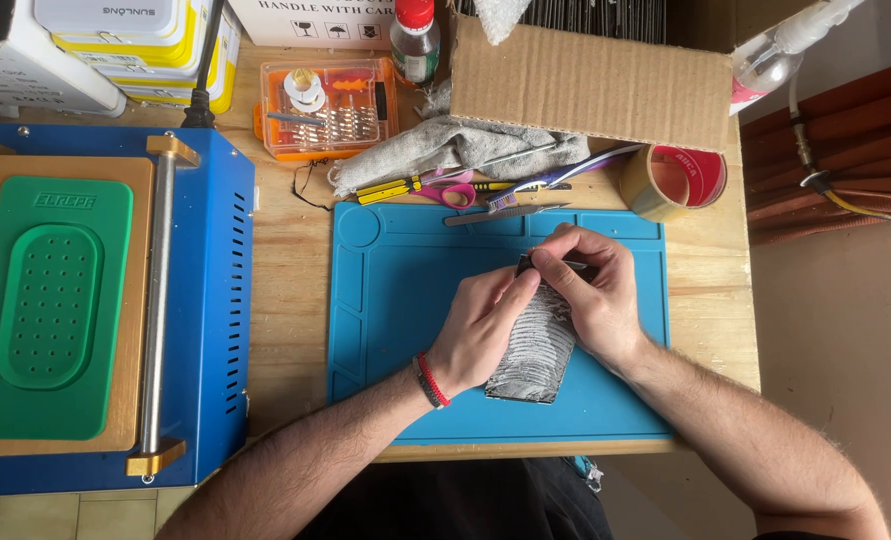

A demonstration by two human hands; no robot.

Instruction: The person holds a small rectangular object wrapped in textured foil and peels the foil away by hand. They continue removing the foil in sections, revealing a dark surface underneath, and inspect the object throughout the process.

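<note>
Left hand (pixel 485 325) and right hand (pixel 590 290): fingers pinch the smeared phone panel (pixel 535 350) on blue mat (pixel 395 300); panel's top edge hidden.

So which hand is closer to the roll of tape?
The right hand. It rests on the phone screen, just below and left of the tape roll. The left hand sits farther left, beyond the right one.
</note>
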